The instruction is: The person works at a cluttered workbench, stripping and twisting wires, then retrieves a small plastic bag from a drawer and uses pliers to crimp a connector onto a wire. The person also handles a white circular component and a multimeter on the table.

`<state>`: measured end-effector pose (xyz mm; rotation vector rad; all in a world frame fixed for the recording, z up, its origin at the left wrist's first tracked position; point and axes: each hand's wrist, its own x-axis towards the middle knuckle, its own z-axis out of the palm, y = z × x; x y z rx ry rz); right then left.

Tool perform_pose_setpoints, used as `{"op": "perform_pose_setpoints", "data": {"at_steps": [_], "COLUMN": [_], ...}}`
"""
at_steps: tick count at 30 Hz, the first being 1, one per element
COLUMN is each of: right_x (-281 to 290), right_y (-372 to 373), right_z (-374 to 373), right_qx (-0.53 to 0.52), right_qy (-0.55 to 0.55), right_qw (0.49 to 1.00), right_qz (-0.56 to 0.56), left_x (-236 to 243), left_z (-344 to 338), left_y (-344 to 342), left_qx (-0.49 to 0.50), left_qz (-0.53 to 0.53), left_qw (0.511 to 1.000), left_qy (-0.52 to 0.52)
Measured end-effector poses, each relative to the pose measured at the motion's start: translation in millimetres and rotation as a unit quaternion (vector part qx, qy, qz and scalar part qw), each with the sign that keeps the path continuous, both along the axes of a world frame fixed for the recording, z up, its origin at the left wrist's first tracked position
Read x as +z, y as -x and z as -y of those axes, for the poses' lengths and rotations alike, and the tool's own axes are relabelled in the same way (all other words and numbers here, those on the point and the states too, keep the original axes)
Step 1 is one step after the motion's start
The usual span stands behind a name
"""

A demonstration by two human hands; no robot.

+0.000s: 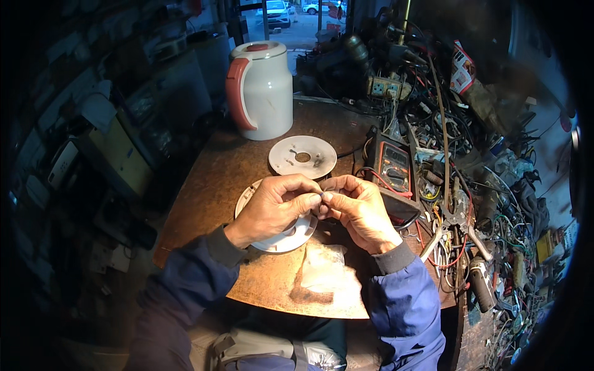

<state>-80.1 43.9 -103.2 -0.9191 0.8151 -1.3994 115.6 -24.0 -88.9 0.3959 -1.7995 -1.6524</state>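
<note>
While both blue-sleeved forearms come up from the lower edge, a crumpled clear plastic bag (pixel 323 267) lies nearest on the round brown wooden table (pixel 216 179), just below the hands. Above it the left hand (pixel 275 207) and the right hand (pixel 356 207) meet fingertip to fingertip, each pinched narrowly on one tiny part between them, too small to tell what it is. Beneath the left hand rests a round white plastic base (pixel 288 238), partly hidden. Just beyond the hands lies a round white plastic disc with a metal centre (pixel 302 156), and to its right a black multimeter with red leads (pixel 394 168). Farther back stands a white electric kettle with a red handle (pixel 261 89); tangled wires (pixel 470 204) crowd the right side.
</note>
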Motion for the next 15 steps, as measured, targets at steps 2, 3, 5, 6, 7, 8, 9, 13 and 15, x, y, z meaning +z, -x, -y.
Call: {"op": "perform_pose_setpoints", "data": {"at_steps": [2,3,5,6,7,8,9,13,15], "right_x": [-1,-2,-5,-4,-4,-4,-4,-4,-7], "right_y": [-3,-3,-3,-3,-4,-4,-4,-6,-8], "right_z": [-1,0,0,0,0,-1,0,0,2], "right_qx": [-0.006,-0.009,-0.015,-0.014,-0.013,-0.012,-0.012,-0.020,-0.036], "right_qy": [-0.002,-0.002,-0.002,-0.001,0.000,0.002,0.001,-0.001,0.002], "right_qw": [1.000,1.000,0.999,1.000,1.000,1.000,1.000,1.000,0.999], "right_qz": [0.005,0.013,0.029,0.027,0.026,0.024,0.021,0.013,0.005], "left_x": [-13,-17,-19,-17,-17,-17,-18,-18,-14], "left_z": [7,9,7,8,8,8,8,5,3], "left_y": [-4,-5,-6,-7,-8,-8,-8,-5,-5], "left_qx": [0.010,0.015,0.030,0.034,0.038,0.040,0.042,0.052,0.050], "left_qz": [-0.002,-0.006,-0.005,-0.004,-0.004,0.001,0.004,0.004,0.000], "left_qw": [1.000,1.000,0.999,0.998,0.998,0.998,0.998,0.998,0.998], "left_qy": [-0.018,-0.025,-0.045,-0.044,-0.042,-0.047,-0.050,-0.046,-0.023]}}
